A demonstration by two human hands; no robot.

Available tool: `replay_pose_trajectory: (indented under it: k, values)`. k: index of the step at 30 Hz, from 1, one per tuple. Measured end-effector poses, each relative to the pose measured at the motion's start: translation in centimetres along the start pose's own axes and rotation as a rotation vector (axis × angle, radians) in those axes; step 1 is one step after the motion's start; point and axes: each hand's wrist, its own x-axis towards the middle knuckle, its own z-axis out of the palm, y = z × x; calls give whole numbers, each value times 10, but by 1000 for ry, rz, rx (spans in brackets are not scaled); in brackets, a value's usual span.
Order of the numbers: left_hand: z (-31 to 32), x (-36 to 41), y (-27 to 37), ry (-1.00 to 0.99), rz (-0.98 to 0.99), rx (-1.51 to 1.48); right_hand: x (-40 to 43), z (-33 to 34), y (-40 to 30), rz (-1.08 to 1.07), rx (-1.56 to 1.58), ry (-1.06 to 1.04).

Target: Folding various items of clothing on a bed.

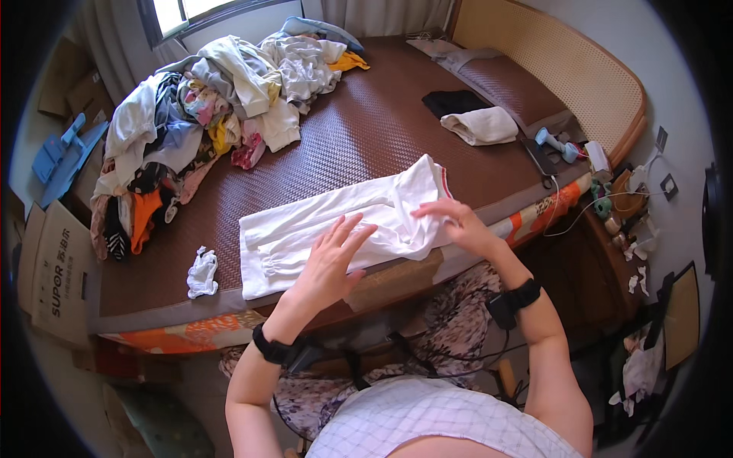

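Note:
A white long-sleeved garment (320,214) lies lengthwise near the front edge of the bed, partly folded, with one sleeve laid along its body. Its right end is rumpled and shows a red-striped band. Over its lower middle hovers my left hand (335,260), fingers spread and holding nothing. My right hand (452,220) is at the rumpled end, its fingers bent close to the cloth; whether they pinch any of it is hard to see. A small crumpled white cloth (203,273) rests to the left of the garment.
A large heap of mixed clothes (229,97) covers the bed's far left. Folded beige cloth (480,126) and folded black cloth (455,103) lie toward the pillow (504,86). A phone (539,157) with a white cable sits by the right edge. A cardboard box (60,275) stands at left.

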Motion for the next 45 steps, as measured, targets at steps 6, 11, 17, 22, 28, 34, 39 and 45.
replay_pose_trajectory:
  k: [6, 11, 17, 22, 28, 34, 39, 45]
  values:
    - [13, 17, -25, 92, 8, 70, 36, -12, 59, -142, -335, 94]
    - [-21, 10, -15, 348, -109, -257, 38, -15, 82, 84, -480, -24]
    - [-45, -8, -71, 480, -645, -1035, 66, -10, 95, 108, -484, -17]
    - [-17, -16, -93, 485, -851, -783, 83, 2, 98, 193, -540, 86]
    - [-24, -18, -97, 586, -665, -523, 81, 2, 88, 236, -520, 84]
    - [-17, -30, -106, 692, -646, 6, 69, 18, 23, -99, -665, 435]
    - [-13, -29, -110, 611, -611, -22, 58, 52, -7, -234, -520, 326]
    - [-19, -27, -97, 757, -814, -745, 43, 62, 4, -268, -446, 453]
